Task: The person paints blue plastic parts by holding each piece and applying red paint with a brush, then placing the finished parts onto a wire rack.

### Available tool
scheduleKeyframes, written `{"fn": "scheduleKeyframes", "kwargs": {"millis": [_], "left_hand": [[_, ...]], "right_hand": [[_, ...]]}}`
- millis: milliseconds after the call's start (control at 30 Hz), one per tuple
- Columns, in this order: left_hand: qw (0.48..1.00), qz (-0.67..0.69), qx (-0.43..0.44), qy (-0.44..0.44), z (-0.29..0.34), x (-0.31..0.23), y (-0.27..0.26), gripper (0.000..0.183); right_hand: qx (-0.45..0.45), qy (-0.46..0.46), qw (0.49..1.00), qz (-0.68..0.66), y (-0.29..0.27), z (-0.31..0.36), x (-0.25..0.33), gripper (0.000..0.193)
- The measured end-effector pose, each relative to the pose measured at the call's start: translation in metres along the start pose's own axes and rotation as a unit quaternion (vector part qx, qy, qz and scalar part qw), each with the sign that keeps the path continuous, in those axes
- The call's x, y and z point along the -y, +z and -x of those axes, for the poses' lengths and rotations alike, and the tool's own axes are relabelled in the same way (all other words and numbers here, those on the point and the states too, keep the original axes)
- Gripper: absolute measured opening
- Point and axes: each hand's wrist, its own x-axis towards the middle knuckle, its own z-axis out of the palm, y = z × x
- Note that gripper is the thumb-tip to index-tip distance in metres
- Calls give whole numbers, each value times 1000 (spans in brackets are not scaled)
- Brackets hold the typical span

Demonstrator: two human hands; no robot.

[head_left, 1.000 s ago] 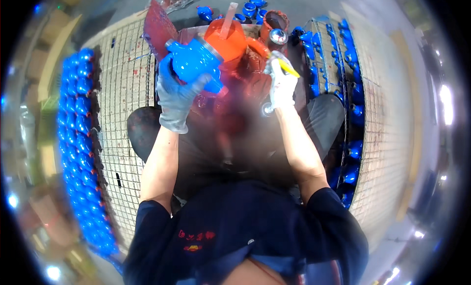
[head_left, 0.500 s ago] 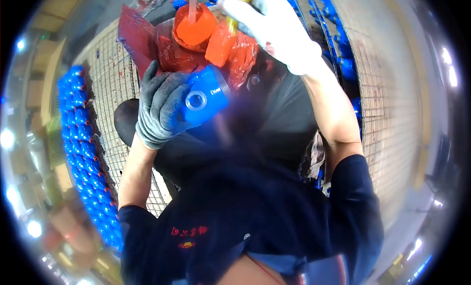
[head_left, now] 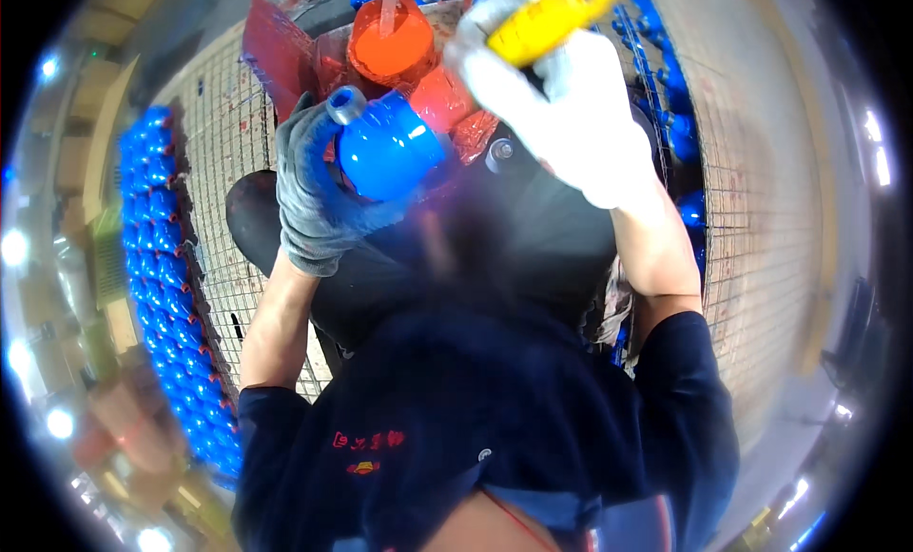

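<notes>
Both hands higher than before: left (head_left: 319, 195) around blue part (head_left: 385, 148), right (head_left: 561, 105) around yellow handle (head_left: 552, 19).

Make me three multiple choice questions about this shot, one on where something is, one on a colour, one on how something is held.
1. Where is the row of blue parts?
A. Along the person's left
B. On the person's lap
C. Inside the paint pot

2. What colour is the paint in the pot?
A. Green
B. Orange-red
C. White

3. How is the blue part held?
A. Lying loose on the mesh
B. Gripped in the gloved left hand
C. Pinched in the right hand

Answers: 1 A, they line the mesh edge at picture left. 2 B, the pot's surface is orange-red. 3 B, grey-gloved fingers wrap it; the right hand holds a yellow handle.
</notes>
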Motion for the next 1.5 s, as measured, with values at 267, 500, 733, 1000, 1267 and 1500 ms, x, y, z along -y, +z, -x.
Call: {"fn": "scheduleKeyframes", "kwargs": {"millis": [267, 500, 733, 1000, 1267, 1500], "left_hand": [[875, 322, -59, -358, 9, 13, 2, 99], [585, 704, -67, -398, -10, 7, -14, 88], [482, 791, -7, -377, 10, 29, -16, 95], [534, 718, 11, -446, -19, 21, -38, 101], [967, 27, 232, -102, -27, 17, -36, 93], [956, -55, 272, 95, -30, 4, -13, 92]], "right_hand": [[-4, -234, 972, -2, 13, 6, -1, 33], [-1, -308, 950, 40, 22, 13, -29, 49], [52, -88, 930, -352, 21, 7, -60, 21], [-49, -113, 903, -412, 5, 20, -96, 19], [43, 65, 995, -68, -27, -42, -11, 30], [246, 49, 968, 23, -10, -75, -10, 44]]}}
